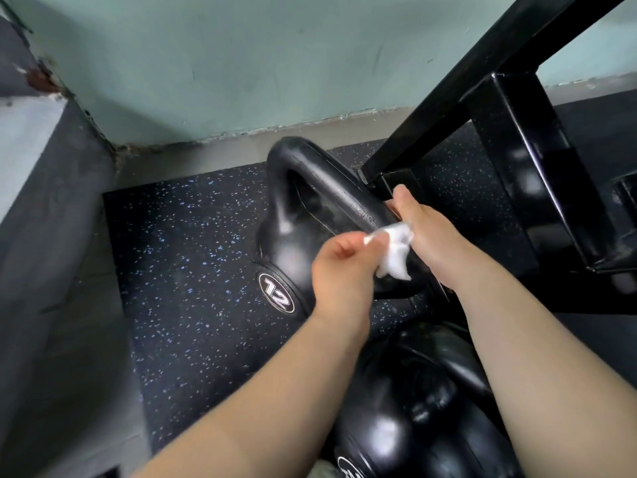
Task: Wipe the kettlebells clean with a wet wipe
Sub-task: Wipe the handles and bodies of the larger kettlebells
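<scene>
On the speckled mat [193,257] by the wall [206,81]: the far kettlebell [293,243], marked 12, stands with its handle [327,184] reaching toward the black frame [517,139]; a second kettlebell [406,419] sits nearer, at the bottom of the view, partly hidden by the forearms.
Place of the wet wipe [396,250]: white and crumpled, against the near end of the handle, between the two hands.
Done, as I judge: the handle shows a wet sheen and droplets just above the wipe, so that stretch looks wiped.
Left to do, as I judge: nothing marks the round body near the 12 badge as wiped, and the second kettlebell is likely waiting too; the task looks early.
Pose of the left hand [344,267]: raised over the body, fingers curled, thumb and fingertips pinching a corner of the wipe.
Pose of the right hand [424,229]: wrapped round the handle's near end, thumb on top, touching the wipe; whether the wipe runs under its palm I cannot tell.
</scene>
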